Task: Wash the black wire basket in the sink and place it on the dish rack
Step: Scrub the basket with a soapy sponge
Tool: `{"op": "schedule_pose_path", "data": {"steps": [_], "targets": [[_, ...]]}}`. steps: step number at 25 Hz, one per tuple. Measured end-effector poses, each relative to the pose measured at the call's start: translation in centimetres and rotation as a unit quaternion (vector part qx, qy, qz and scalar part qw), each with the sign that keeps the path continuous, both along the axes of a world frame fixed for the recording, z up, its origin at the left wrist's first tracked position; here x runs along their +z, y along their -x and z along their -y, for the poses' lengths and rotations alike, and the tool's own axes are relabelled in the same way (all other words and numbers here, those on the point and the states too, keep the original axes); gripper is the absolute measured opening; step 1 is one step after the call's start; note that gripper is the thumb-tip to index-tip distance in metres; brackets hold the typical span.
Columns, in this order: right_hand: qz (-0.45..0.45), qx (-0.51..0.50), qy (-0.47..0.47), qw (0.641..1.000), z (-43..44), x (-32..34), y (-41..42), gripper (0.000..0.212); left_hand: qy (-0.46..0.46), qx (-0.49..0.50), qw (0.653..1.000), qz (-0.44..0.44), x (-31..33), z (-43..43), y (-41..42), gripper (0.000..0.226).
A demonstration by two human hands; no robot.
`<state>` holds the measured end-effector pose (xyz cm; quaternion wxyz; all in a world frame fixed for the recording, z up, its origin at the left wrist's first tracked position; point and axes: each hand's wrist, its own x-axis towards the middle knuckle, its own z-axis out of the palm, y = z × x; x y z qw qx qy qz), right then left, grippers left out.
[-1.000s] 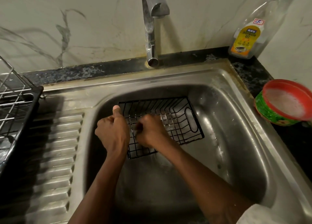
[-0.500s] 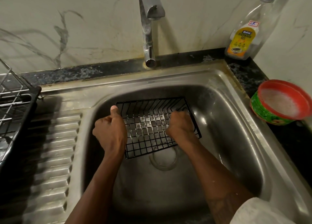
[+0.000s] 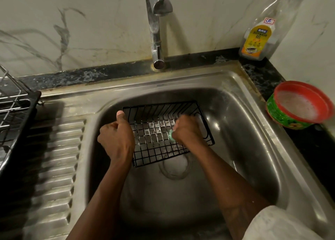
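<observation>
Now, far left: dish rack (image 3: 16,116) beside ribbed drainboard (image 3: 54,158). Left hand (image 3: 116,140) grips basket's left rim, thumb up. Black wire basket (image 3: 159,131) down in sink (image 3: 235,131), soapy, near edge over drain (image 3: 175,167). Right hand (image 3: 188,131) clenched round green scrubber (image 3: 170,135), pressed on basket floor. Dishwash bottle (image 3: 257,40), foamy bowl (image 3: 279,116) on right counter.

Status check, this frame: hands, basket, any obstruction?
Left hand grips black wire basket by left rim. Right hand holds green scrub pad against basket floor. Basket in steel sink, not yet on dish rack. Nothing visibly in the way.
</observation>
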<state>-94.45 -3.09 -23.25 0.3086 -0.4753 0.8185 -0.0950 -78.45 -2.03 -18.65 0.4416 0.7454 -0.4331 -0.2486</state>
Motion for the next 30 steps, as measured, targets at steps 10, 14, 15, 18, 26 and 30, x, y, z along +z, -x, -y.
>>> {"op": "schedule_pose_path", "data": {"steps": [10,14,15,18,26,30], "targets": [[0.121,0.150,0.096,0.977,-0.8,1.3,-7.1,0.015,0.008,0.001,1.000,-0.009,-0.5,0.1,0.0,0.065],[0.091,0.093,0.135,0.982,0.0,0.4,-3.3,0.010,0.003,0.001,1.000,0.002,-0.5,0.3,-0.1,0.066],[0.042,0.065,0.112,0.991,0.3,0.0,-1.4,0.014,0.000,0.002,1.000,0.004,-0.5,0.3,-0.1,0.066],[-0.123,0.013,0.070,0.990,0.0,-0.4,2.7,0.022,-0.004,-0.001,1.000,0.007,-0.4,0.3,-0.1,0.066],[0.158,0.092,0.049,0.982,0.3,0.7,-4.6,0.018,-0.007,0.008,1.000,-0.005,-0.4,0.4,-0.3,0.063],[0.220,0.215,0.016,0.951,-0.6,1.7,-6.6,0.017,-0.004,0.011,1.000,-0.023,-0.5,0.4,-0.2,0.063]]}}
